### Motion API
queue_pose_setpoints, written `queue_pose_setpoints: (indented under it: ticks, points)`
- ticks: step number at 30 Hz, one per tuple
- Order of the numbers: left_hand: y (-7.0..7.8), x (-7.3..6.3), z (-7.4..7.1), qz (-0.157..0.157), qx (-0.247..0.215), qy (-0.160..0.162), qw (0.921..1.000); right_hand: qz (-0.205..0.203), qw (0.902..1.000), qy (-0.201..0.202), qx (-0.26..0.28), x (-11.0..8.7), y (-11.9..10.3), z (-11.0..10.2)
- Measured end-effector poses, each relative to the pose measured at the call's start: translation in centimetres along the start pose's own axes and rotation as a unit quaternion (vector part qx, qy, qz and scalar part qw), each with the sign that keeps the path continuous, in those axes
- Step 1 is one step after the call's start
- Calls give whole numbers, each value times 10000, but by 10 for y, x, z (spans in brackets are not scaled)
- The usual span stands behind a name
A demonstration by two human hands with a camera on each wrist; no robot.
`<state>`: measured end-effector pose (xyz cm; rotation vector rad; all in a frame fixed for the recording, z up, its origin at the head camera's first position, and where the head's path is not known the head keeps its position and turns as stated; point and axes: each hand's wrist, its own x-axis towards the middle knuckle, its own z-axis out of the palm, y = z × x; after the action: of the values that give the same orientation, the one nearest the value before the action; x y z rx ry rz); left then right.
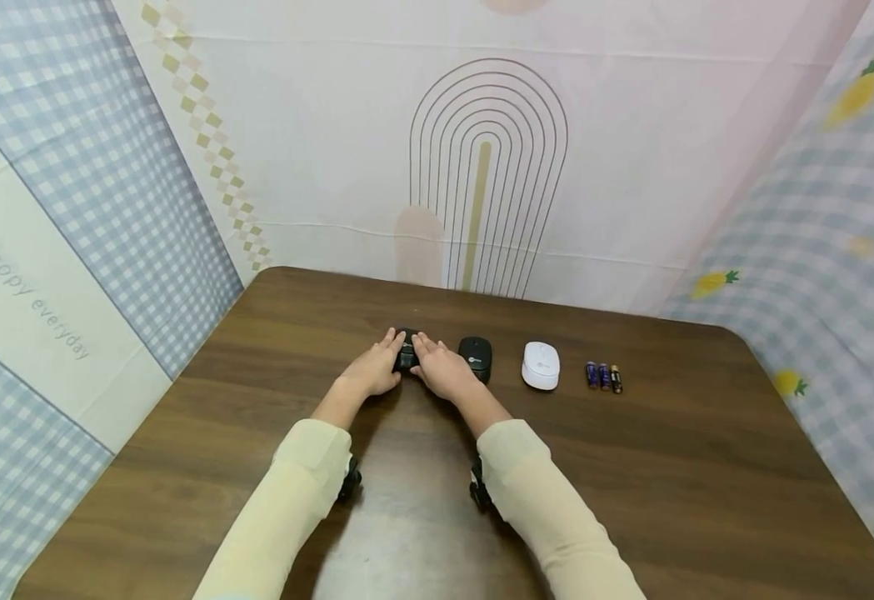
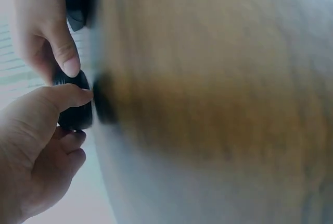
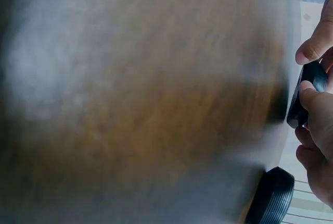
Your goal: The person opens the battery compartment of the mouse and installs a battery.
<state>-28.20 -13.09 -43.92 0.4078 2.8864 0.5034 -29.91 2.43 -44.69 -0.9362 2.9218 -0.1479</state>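
Jointly, left hand and right hand clamp fingers on 1 black mouse, 3 batteries lying loose.

Left to right: first mouse is sitting between left hand and right hand. Second mouse is lying just right of right hand; third mouse is resting farther right. Beyond it, three batteries are lying side by side on table. Cloth backdrop is hanging behind.
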Motion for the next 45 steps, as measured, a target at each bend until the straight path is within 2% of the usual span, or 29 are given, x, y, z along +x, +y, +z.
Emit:
queue_pose_setpoints:
  ticks: [2,4,9,14,19,24,30,34,45]
  points:
    - [2,-2,-3,36,-23,55,10000,-57,9999,143,40,-1,0,-2]
    - [4,-4,-6,198,-53,173,9996,-91,9993,353,20,-2,1,-4]
    - [7,-5,-8,586,-26,783,9952,-291,9949,966,-8,-5,1,-7]
    - [8,-8,-6,599,33,1134,9917,-449,9917,1204,69,-10,1,-7]
    - [11,-11,-9,610,62,1417,9880,-533,9864,1497,423,-14,2,-9]
    - [14,-14,-15,662,51,1565,9854,-664,9801,1671,843,-18,5,-15]
    - [21,-18,-25,863,-69,1580,9836,-692,9739,1771,1239,-27,9,-31]
    - [29,-18,-28,1059,-139,1566,9819,-598,9729,1823,1293,-33,13,-39]
    - [48,-21,-28,1306,-304,1560,9786,-396,9678,2014,1455,-55,24,-48]
